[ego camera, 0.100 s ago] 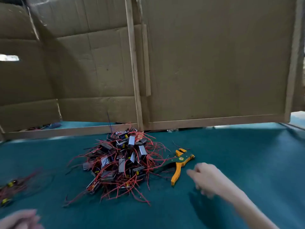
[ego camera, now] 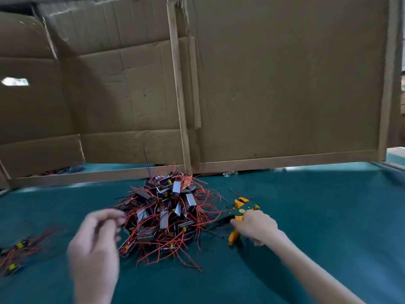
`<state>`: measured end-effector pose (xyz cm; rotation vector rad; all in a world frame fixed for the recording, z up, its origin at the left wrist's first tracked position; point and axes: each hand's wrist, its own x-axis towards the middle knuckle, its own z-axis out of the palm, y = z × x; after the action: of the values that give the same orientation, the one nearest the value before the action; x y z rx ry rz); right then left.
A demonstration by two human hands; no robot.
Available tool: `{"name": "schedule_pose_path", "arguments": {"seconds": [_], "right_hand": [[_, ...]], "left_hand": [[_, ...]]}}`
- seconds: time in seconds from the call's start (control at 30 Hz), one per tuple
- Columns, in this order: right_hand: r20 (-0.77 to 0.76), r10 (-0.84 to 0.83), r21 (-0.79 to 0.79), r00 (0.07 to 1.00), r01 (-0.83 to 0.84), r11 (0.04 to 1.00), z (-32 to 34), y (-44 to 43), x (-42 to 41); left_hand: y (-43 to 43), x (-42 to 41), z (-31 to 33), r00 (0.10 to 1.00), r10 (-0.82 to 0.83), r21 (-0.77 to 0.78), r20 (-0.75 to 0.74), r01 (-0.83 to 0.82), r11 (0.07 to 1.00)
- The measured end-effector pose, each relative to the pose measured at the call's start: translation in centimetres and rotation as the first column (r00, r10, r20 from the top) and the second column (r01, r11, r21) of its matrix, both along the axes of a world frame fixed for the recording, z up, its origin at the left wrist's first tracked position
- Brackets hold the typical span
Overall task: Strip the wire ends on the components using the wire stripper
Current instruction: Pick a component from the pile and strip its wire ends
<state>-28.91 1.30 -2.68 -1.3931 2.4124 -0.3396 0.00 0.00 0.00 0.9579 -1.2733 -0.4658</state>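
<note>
- The wire stripper [ego camera: 241, 210] lay on the green desk [ego camera: 328, 227], just right of the pile of components [ego camera: 164, 216]. Its orange jaws pointed away from the person.
- The right hand [ego camera: 255, 227] was down on the tool's handles with its fingers [ego camera: 237, 222] curled over them, so it seemed to be taking hold. The tool had not yet left the desk.
- The left hand [ego camera: 96, 240] hovered at the pile's near-left edge with its fingers [ego camera: 114, 218] bent towards the thumb. It was blurred, and I could not tell whether it pinched a red lead or held nothing.
- The step in hand was probably picking up the tool and singling out one component.
- To do it well, the right hand would need both handles seated in the palm before lifting, with the jaws kept clear of the stray red wires touching the tool.
- The left hand would do best to draw one component from the edge of the tangle rather than from its middle, so the neighbours did not drag along.
- A smaller bunch [ego camera: 15, 253] of wired components lay well apart at the far left, perhaps a sorted lot; fresh pieces should be kept out of it.
</note>
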Motion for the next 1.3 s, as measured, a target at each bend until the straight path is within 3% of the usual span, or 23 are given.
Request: {"name": "schedule_pose_path", "arguments": {"seconds": [0.07, 0.17, 0.23, 0.3, 0.33, 0.4, 0.47, 0.5, 0.57, 0.73, 0.83, 0.93, 1.03, 1.17, 1.3], "right_hand": [[-0.044, 0.021, 0.044, 0.999, -0.019, 0.999, -0.4, -2.0, 1.2], [-0.004, -0.016, 0.006, 1.0, 0.016, 1.0, -2.1, -3.2, 0.4], [0.099, -0.061, -0.056, 0.993, 0.066, 0.996, -2.3, -3.8, -0.8], [0.349, -0.078, -0.091, 0.934, 0.117, 0.989, -2.5, -3.8, -1.9], [0.539, -0.086, -0.115, 0.838, 0.174, 0.978, -2.4, -3.6, -2.5], [0.871, -0.052, -0.105, 0.488, 0.29, 0.951, -2.0, -2.9, -4.2], [0.995, 0.025, -0.059, 0.098, 0.353, 0.934, -2.0, -2.2, -6.1], [0.998, 0.054, -0.036, -0.038, 0.373, 0.927, -2.1, -1.8, -7.0], [0.98, 0.088, -0.012, -0.178, 0.39, 0.921, -2.3, -1.1, -7.7], [0.934, 0.253, -0.137, -0.25, 0.404, 0.905, -3.0, 0.1, -8.9], [0.893, 0.347, -0.197, -0.286, 0.445, 0.873, -2.6, 0.8, -9.4], [0.862, 0.392, -0.227, -0.322, 0.446, 0.866, -2.4, 1.7, -9.4], [0.876, 0.36, -0.218, -0.32, 0.402, 0.889, -2.6, 2.3, -8.7], [0.909, 0.311, -0.206, -0.276, 0.35, 0.914, -2.3, 2.5, -7.3], [0.904, 0.304, -0.202, -0.302, 0.326, 0.924, -1.8, 2.8, -6.6]], "left_hand": [[-1.6, -4.0, 1.7, 0.969, -0.051, 0.038, 0.243, 0.043, 0.998], [-5.7, -7.6, 1.9, 0.835, -0.029, 0.107, 0.549, -0.036, 0.994], [-7.8, -9.3, 1.2, 0.699, -0.018, 0.106, 0.715, -0.083, 0.991], [-9.0, -10.4, 0.7, 0.546, 0.04, 0.078, 0.837, -0.191, 0.978], [-9.6, -10.8, 0.5, 0.478, 0.076, 0.054, 0.875, -0.252, 0.966], [-10.4, -11.0, 0.5, 0.371, 0.144, 0.0, 0.918, -0.362, 0.932], [-10.9, -11.0, 1.1, 0.341, 0.149, 0.012, 0.928, -0.427, 0.904], [-11.1, -10.9, 1.5, 0.333, 0.14, 0.019, 0.933, -0.433, 0.901], [-11.3, -10.7, 2.7, 0.366, 0.111, 0.067, 0.924, -0.44, 0.895], [-10.6, -9.3, 6.4, 0.543, 0.145, 0.097, 0.827, -0.392, 0.915], [-9.4, -8.8, 8.1, 0.709, 0.002, 0.125, 0.705, -0.126, 0.984], [-8.1, -9.7, 8.5, 0.825, -0.26, 0.178, 0.502, 0.196, 0.964], [-8.0, -11.2, 7.6, 0.843, -0.492, 0.298, 0.217, 0.423, 0.856], [-8.6, -13.1, 6.1, 0.808, -0.567, 0.421, -0.16, 0.576, 0.701], [-9.2, -14.4, 4.0, 0.871, -0.471, 0.475, -0.141, 0.477, 0.739]]}}
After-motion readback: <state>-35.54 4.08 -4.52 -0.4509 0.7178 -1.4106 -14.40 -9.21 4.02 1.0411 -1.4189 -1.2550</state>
